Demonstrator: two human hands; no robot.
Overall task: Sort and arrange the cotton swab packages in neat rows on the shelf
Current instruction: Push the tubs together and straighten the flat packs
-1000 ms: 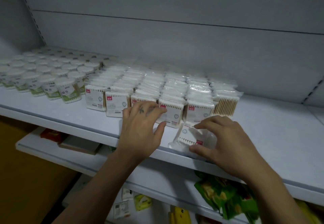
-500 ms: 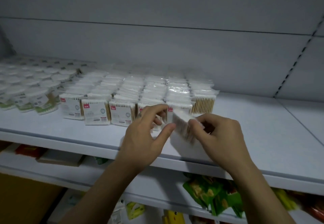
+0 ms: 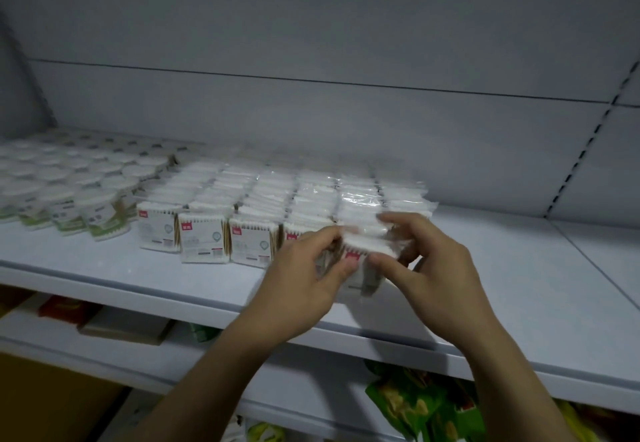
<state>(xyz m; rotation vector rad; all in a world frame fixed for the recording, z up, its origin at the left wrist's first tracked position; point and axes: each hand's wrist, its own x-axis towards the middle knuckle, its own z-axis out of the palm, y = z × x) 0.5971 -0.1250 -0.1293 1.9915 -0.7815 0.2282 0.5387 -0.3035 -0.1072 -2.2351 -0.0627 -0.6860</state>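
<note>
Since one second ago the pack [image 3: 360,251] has gone from lying flat near the shelf [image 3: 519,303] edge to standing upright, red label forward, at the front of the rows [image 3: 277,195]. Left hand [image 3: 304,279]: thumb and fingers [image 3: 322,233] pinch the pack's left edge. Right hand [image 3: 436,268]: thumb and fingers grasp its right side. The pack is blurred and sits toward the right end of the rows; whether its base touches the shelf cannot be told. Like packs run front to back behind it. Round tubs [image 3: 86,192] stand to the left. Green bags [image 3: 415,403] lie on the level below.
</note>
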